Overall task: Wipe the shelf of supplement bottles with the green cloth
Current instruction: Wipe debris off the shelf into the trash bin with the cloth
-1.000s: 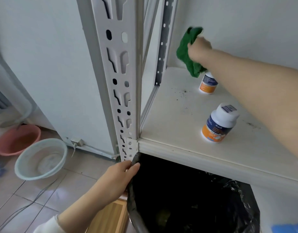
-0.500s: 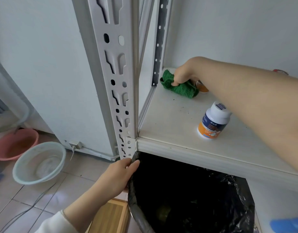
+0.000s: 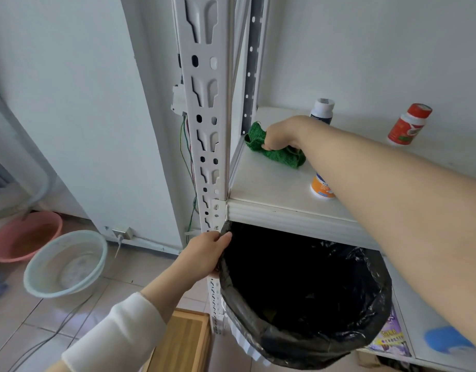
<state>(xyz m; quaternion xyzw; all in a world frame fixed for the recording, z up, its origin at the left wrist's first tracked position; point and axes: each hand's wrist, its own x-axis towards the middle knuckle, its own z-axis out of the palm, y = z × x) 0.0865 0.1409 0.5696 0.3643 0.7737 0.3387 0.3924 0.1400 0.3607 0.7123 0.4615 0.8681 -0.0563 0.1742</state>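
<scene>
My right hand (image 3: pixel 282 135) presses the crumpled green cloth (image 3: pixel 274 150) flat on the white shelf (image 3: pixel 261 186), near its left edge. A white bottle with a blue and orange label (image 3: pixel 320 187) stands by the front edge, half hidden by my right forearm. Another white-capped blue bottle (image 3: pixel 322 110) stands at the back, and a red-labelled bottle (image 3: pixel 408 124) further right. My left hand (image 3: pixel 204 255) grips the rim of a bin lined with a black bag (image 3: pixel 306 299), held just under the shelf's front left corner.
A perforated white metal upright (image 3: pixel 204 108) rises at the shelf's front left corner. On the tiled floor at left sit a pale basin (image 3: pixel 66 264) and a pink basin (image 3: pixel 24 234), with cables beside them. A wooden box (image 3: pixel 183 342) lies below my left arm.
My right hand has come down from the back wall with the cloth and now drags it forward along the shelf's left side. The dark specks on the shelf are gone. My left hand keeps hold of the bin.
</scene>
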